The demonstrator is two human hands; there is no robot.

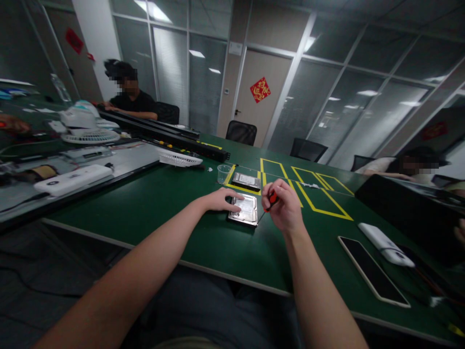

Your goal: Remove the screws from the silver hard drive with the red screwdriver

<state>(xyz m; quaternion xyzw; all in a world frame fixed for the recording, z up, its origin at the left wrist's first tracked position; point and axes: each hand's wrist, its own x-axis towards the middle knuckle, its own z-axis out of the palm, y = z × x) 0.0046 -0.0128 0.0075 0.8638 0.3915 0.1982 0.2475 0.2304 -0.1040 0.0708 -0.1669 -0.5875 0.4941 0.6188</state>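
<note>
A silver hard drive (248, 209) lies flat on the green table near its front edge. My left hand (221, 199) rests on the drive's left side, fingers apart over its top. Closed round a red and black screwdriver (271, 198), my right hand (284, 201) is just right of the drive. The screwdriver's shaft slants down to the drive's front right corner. Behind it, a second hard drive (246, 181) lies inside a yellow taped rectangle, with a clear plastic cup (224, 173) at its left.
At the left are a large panel with a white power bank (74, 179), a long black bar (163, 133) and white fan parts (179, 158). A phone (373, 269) and another white power bank (385, 244) lie at the right. Two people sit across the table.
</note>
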